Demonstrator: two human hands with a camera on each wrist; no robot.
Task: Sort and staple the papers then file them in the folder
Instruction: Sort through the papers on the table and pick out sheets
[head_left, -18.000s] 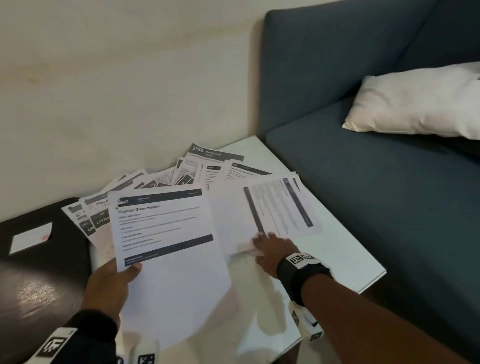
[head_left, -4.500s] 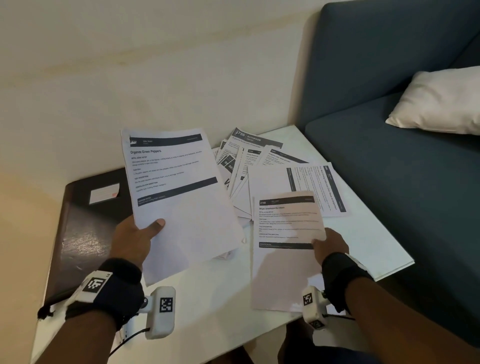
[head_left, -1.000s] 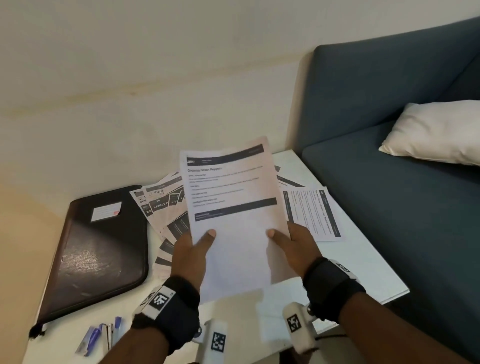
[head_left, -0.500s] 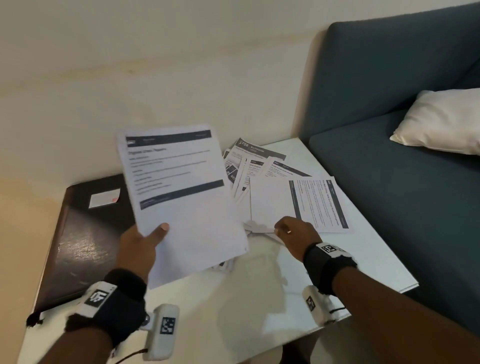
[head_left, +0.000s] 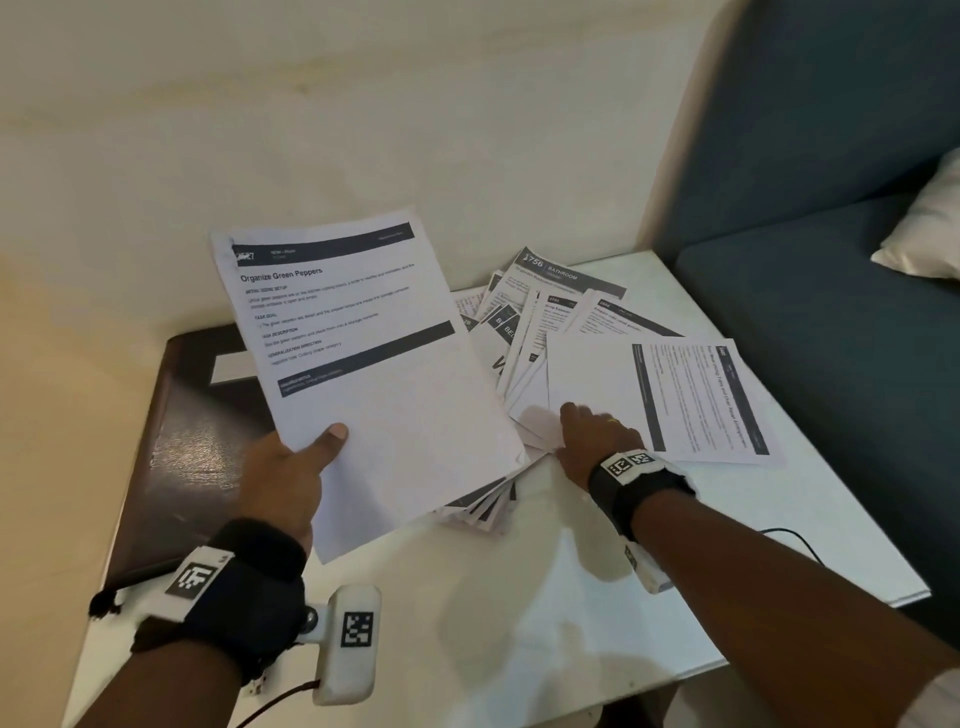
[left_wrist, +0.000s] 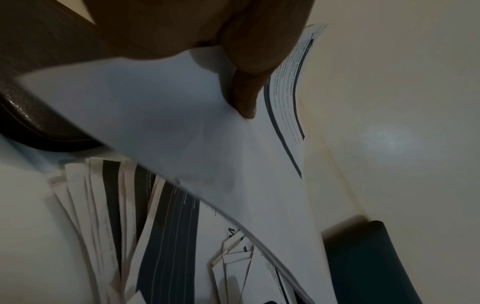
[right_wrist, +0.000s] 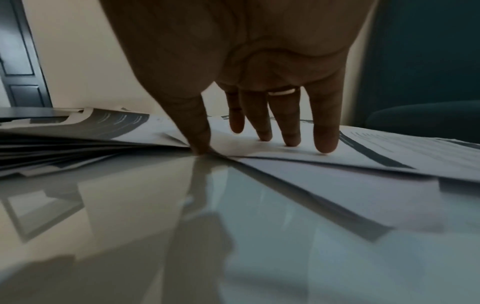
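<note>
White printed sheets dominate the scene: the left hand (head_left: 283, 470) holds a thin sheaf (head_left: 363, 374) lifted off the table (head_left: 545, 613), thumb on top near the lower left corner, fingers underneath, top page headed "Organize Green Peppers". The sheaf's long axis runs away from the person, tilted a little leftward at the far end; header bar is at the far edge, so the text reads upright to the holder. The right hand (head_left: 597, 434) is down on the loose spread of papers (head_left: 540, 332), fingers (right_wrist: 326, 131) straight and splayed on a sideways sheet (head_left: 675, 400), thumb tip at the paper's near edge where it meets the table; it clasps nothing that I can see. That sheet lies with its long axis across the table, header bar toward the sofa (head_left: 831, 260), so it is a quarter turn off from the held sheaf. Judgement: the step is sorting, picking the next page to add to the sheaf. To do it well, slide one sheet clear with flat fingers until its edge overhangs or lifts, take only that sheet, turn it so the header matches the sheaf, then square the edges before stapling. Risk: glossy tabletop, pages may skate or lift in pairs. The dark folder (head_left: 182, 441) lies shut at the left of the table, partly under the raised sheaf in the head view. No stapler is visible.
</note>
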